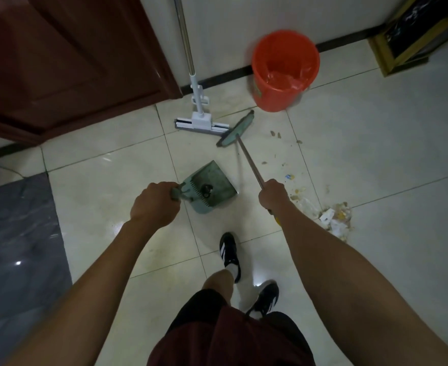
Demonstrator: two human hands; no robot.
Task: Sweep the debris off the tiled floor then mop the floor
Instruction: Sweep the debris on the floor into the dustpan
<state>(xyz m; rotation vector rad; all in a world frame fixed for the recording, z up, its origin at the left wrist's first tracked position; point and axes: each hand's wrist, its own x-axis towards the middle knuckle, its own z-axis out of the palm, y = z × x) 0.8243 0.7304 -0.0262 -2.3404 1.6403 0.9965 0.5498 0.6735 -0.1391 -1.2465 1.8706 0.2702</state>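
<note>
Hands: two, both bare, each closed on a tool.
Left hand (152,204): fingers wrapped around the handle of the one green dustpan (209,186); its mouth points away from the person, over the middle of the tiled floor (376,159). Whether the pan touches the tiles cannot be told.
Right hand (273,194): clenched on the thin shaft of the one broom (235,129), whose green head lies near the floor's far edge, just beside the mop's head.
Mop (197,120): one, upright against the far wall, flat head on the tiles by the skirting.
Bucket (285,71): one, orange, with a plastic liner, at the floor's far edge against the wall, just beyond the broom head.
Debris (335,216): one main heap of paper scraps and crumbs right of the right forearm; smaller bits trail from it towards the broom head, too scattered to count.
Shoes: two, dark with white stripes, on the near tiles.
Door (67,59): one, dark red, far left corner.
</note>
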